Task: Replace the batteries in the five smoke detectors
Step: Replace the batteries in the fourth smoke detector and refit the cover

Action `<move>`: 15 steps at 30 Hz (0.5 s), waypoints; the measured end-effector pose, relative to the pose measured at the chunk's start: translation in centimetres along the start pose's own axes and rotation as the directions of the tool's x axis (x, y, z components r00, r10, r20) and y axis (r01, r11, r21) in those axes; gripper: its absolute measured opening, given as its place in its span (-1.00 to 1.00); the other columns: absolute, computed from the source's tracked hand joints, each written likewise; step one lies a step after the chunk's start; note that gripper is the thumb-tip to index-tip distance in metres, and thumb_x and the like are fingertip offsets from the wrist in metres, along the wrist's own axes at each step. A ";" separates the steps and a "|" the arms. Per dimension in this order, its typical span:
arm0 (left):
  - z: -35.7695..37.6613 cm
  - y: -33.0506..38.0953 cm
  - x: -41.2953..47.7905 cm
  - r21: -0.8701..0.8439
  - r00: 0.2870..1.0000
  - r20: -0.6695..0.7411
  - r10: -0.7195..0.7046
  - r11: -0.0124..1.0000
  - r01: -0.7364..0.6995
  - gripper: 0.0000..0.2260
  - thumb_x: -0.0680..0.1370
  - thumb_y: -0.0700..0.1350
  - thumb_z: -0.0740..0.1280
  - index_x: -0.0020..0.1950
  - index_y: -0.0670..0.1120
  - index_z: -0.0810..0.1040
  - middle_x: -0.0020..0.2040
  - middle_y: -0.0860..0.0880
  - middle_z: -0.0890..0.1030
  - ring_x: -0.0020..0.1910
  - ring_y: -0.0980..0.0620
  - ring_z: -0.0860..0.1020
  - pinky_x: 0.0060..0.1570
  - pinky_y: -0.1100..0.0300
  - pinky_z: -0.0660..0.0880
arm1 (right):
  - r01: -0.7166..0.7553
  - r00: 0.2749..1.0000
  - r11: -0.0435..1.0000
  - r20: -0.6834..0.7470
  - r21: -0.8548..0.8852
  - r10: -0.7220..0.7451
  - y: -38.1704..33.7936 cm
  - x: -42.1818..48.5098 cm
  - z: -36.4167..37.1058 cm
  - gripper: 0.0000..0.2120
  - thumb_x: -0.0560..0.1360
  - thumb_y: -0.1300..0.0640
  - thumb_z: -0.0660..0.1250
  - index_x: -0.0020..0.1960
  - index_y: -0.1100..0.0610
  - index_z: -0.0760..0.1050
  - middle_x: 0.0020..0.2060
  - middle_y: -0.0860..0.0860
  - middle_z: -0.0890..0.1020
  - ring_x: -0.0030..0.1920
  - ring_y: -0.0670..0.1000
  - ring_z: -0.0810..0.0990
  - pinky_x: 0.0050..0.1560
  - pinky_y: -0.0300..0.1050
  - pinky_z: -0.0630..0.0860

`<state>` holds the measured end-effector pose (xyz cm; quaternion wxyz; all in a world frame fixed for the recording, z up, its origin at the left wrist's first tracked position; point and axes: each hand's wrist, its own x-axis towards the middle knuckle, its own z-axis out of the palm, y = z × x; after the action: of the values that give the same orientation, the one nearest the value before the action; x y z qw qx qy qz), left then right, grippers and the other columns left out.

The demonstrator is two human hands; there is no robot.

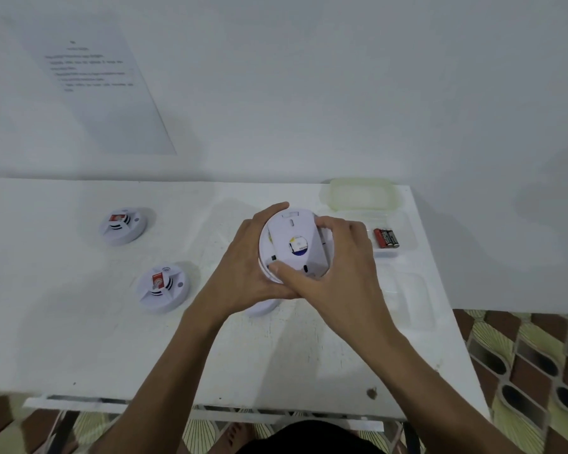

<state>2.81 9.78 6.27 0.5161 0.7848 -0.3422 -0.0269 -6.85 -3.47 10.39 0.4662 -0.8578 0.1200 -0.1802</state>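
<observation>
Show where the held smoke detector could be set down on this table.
Bare table: the wide strip from the near detector to the front edge, and the back strip behind the far detector. Crowded: the right side, with batteries, clear trays and a lid.

The table (79, 348) lies open along its near edge. The far smoke detector (122, 226) and near smoke detector (163, 287) stand at left. The left hand (243, 267) and right hand (341, 276), gripping a third detector (297, 234), fill the middle, with batteries (386, 238) just right.

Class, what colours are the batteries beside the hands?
The batteries are red and black, seen best in the head view.
</observation>
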 end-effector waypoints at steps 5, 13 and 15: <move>-0.2 -0.2 0.0 0.022 0.998 -0.040 0.040 0.999 -0.039 -0.19 0.23 0.53 0.26 0.41 0.40 0.09 0.37 0.41 0.29 0.36 0.30 0.28 0.32 0.24 0.28 | 0.039 0.999 0.998 0.004 -0.051 -0.039 -0.1 0.4 0.6 -0.34 0.32 -0.09 0.53 0.32 -0.06 0.32 0.14 -0.11 0.27 0.19 -0.06 0.30 -0.05 -0.30 0.37; -1.8 0.1 0.7 0.121 0.993 0.000 0.115 0.986 -0.114 -0.29 0.23 0.19 0.45 0.33 0.32 0.23 0.28 0.42 0.32 0.28 0.13 0.38 0.24 0.38 0.28 | 0.161 0.986 0.966 0.082 -0.202 -0.147 -0.7 1.0 0.0 -0.31 0.35 -0.14 0.47 0.39 -0.04 0.32 0.24 -0.05 0.24 0.21 -0.06 0.26 -0.03 -0.15 0.49; -1.9 0.1 0.7 0.129 0.992 0.004 0.126 0.984 -0.126 -0.26 0.23 0.18 0.45 0.33 0.37 0.20 0.28 0.42 0.31 0.27 0.08 0.39 0.24 0.38 0.28 | 0.181 0.983 0.930 0.078 -0.319 -0.164 -0.8 1.4 -0.2 -0.31 0.33 -0.22 0.44 0.37 -0.01 0.35 0.23 -0.01 0.29 0.18 -0.02 0.29 -0.09 -0.11 0.53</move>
<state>4.08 10.86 7.52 0.4655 0.7934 -0.3912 0.0296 -5.68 -3.71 11.46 0.3039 -0.9342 0.0606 -0.1769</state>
